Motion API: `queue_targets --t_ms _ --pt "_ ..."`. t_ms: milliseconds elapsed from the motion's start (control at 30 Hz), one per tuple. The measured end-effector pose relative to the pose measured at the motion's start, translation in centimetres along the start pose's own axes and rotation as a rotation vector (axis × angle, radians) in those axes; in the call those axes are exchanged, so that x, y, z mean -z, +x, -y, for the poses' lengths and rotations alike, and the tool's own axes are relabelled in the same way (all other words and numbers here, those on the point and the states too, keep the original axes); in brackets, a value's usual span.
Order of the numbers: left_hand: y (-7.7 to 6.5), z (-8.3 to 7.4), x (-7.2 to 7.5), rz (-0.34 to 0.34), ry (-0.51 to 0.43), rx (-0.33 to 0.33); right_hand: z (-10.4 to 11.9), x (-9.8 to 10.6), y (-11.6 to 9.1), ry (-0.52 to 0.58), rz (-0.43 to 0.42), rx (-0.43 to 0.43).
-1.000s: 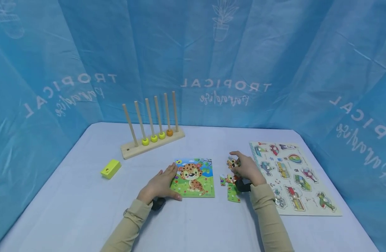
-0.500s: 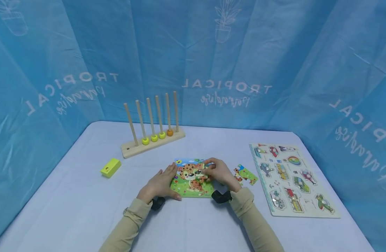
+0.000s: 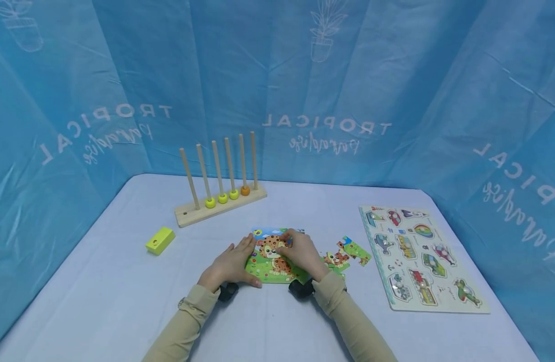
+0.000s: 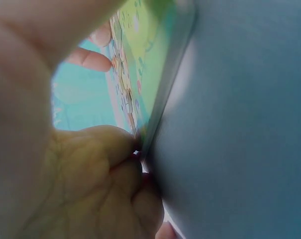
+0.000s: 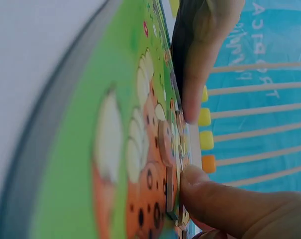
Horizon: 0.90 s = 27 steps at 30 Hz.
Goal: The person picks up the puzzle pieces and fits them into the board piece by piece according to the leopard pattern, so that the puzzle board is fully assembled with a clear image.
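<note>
A square leopard puzzle board lies flat on the white table. My left hand rests along its left edge, fingers stretched out and thumb at the near corner. Over the board's upper middle, my right hand holds a puzzle piece by thumb and fingertips, against the leopard picture. The piece is mostly hidden under the fingers in the head view; the right wrist view shows it standing a little above the printed surface. Loose leopard pieces lie right of the board, partly behind my right wrist.
A wooden stand with upright pegs and several yellow and orange beads stands at the back left. A yellow block lies in front of it. To the right is a knobbed vehicle puzzle board. Blue curtain encloses the table.
My right hand has picked up a puzzle piece from the right and carried it left onto the leopard board. The loose pieces have shifted. My left hand stays on the board's edge.
</note>
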<state>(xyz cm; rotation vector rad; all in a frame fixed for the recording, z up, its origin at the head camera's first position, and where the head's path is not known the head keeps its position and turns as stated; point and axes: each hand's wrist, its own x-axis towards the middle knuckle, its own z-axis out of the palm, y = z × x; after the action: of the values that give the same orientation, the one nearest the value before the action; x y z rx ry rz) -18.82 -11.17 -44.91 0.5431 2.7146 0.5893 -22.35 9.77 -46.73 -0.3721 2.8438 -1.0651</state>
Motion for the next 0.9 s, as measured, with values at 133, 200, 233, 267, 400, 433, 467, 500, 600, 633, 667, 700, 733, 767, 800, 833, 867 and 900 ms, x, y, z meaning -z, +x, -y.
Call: queue_targets --t_ms 133,200,233,267,400,433,467,500,600,633,667,700,733,767,800,833,867,900 --pt "0.1 0.0 -0.1 -0.004 -0.004 0.002 -0.2 0.1 -0.1 0.005 -0.004 0.020" --pt "0.2 -0.1 -0.2 -0.001 -0.008 -0.001 -0.6 0.3 -0.2 0.057 0.012 0.026" --pt "0.2 -0.1 -0.3 0.000 -0.011 -0.003 -0.9 0.5 -0.2 0.092 0.020 0.023" --pt "0.3 -0.1 -0.3 0.001 -0.011 -0.005 -1.2 0.8 -0.2 0.124 0.027 0.018" --pt "0.5 -0.1 -0.5 -0.002 -0.007 -0.007 -3.0 2.4 -0.4 0.221 0.017 -0.011" --pt "0.5 -0.1 -0.5 -0.004 -0.004 -0.007 -3.4 3.0 -0.5 0.224 0.001 -0.022" --pt "0.5 0.0 -0.5 -0.005 -0.001 -0.008 -3.9 3.7 -0.6 0.220 -0.024 -0.029" --pt "0.5 0.0 -0.5 -0.005 0.000 -0.008 -4.4 4.4 -0.6 0.208 -0.053 -0.040" --pt "0.5 0.1 -0.5 -0.006 0.003 -0.007 -6.3 6.7 -1.0 0.133 -0.139 -0.084" --pt "0.5 0.1 -0.5 -0.006 0.002 -0.005 -6.9 7.4 -1.2 0.100 -0.161 -0.100" --pt "0.5 0.1 -0.5 -0.006 0.002 -0.003 -7.6 8.2 -1.4 0.068 -0.174 -0.120" --pt "0.5 0.1 -0.5 -0.006 0.002 -0.002 -8.2 8.8 -1.6 0.038 -0.175 -0.144" --pt "0.4 0.1 -0.4 -0.006 0.000 -0.001 -8.8 9.4 -1.9 0.019 -0.165 -0.164" --pt "0.4 0.2 -0.4 -0.006 -0.002 -0.001 -9.3 10.0 -2.1 0.003 -0.145 -0.181" --pt "0.4 0.2 -0.4 -0.007 -0.003 -0.001 -9.8 10.5 -2.4 -0.002 -0.122 -0.199" --pt "0.3 0.2 -0.4 -0.008 -0.004 -0.001 -10.1 10.9 -2.6 0.004 -0.090 -0.202" --pt "0.3 0.2 -0.4 -0.008 -0.003 -0.001 -10.3 11.3 -2.9 0.016 -0.057 -0.204" --pt "0.3 0.2 -0.4 -0.009 -0.004 -0.002 -10.4 11.6 -3.0 0.027 -0.023 -0.194"
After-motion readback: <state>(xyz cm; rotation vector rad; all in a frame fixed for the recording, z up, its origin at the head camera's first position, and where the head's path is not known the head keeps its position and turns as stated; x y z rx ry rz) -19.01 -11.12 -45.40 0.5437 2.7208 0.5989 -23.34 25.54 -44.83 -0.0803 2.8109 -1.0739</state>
